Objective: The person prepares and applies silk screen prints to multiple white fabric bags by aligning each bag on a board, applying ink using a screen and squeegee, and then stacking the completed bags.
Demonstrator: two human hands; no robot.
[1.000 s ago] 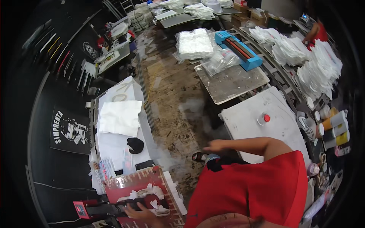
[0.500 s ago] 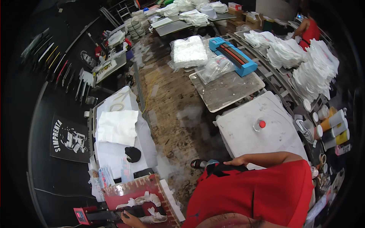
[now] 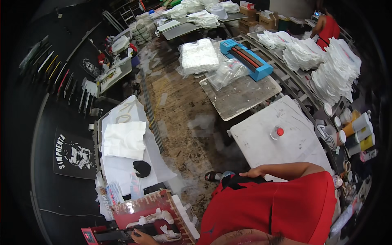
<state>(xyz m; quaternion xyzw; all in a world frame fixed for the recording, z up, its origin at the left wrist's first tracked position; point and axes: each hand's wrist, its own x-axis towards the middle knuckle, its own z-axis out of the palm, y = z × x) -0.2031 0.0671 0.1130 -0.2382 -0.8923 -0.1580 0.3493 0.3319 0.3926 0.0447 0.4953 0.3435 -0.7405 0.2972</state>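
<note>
At the lower left, my left hand (image 3: 142, 237) is closed on the black handle (image 3: 116, 235) of a red heat press (image 3: 122, 210). Crumpled white cloth (image 3: 163, 215) is bundled around the dark middle of the press, and a small display unit (image 3: 89, 235) stands at its left end. My right hand (image 3: 254, 172) lies with fingers extended on black cloth (image 3: 234, 182) at the front of my red shirt. It seems to hold nothing, though its fingertips are partly hidden. Beyond the press, a white garment (image 3: 124, 140) and a black rolled piece (image 3: 141, 168) rest on a white-covered table (image 3: 116, 171).
A pale table (image 3: 281, 134) on the right bears a red-capped bottle (image 3: 277, 132). Behind it are a blue roller machine (image 3: 247, 60), a bagged white bundle (image 3: 200, 56) and stacked white garments (image 3: 335, 73). Another person (image 3: 328, 30) in red works at the far right.
The view has shifted slightly. The white sheet's near right corner flares farther out over the aisle. Both my hands stay in the same places.
</note>
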